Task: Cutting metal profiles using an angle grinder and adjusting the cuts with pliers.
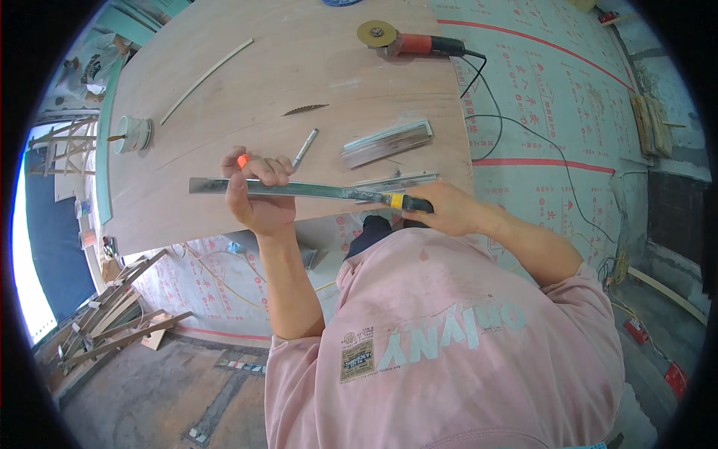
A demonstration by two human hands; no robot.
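A long, narrow grey metal strip [303,189] lies level across the space in front of my chest, over the table's near edge. My left hand [260,196] is closed around it, with the thumb and curled fingers near its left end. A small orange piece [242,160] shows between those fingers; what it belongs to is hidden. My right hand [446,209] grips the black handle of a tool with a yellow band [396,200]. The tool's metal front meets the strip's right end; its exact kind is unclear. Beyond my left hand lies a marker [305,148] on the table.
On the wooden table [224,97] lie stacked metal channel pieces [389,144], a dark jagged sliver [305,109], a thin pale strip [206,81] and an angle grinder [407,43] with its cord trailing right. A white bucket [134,135] stands left. Scrap timber [112,314] is piled lower left.
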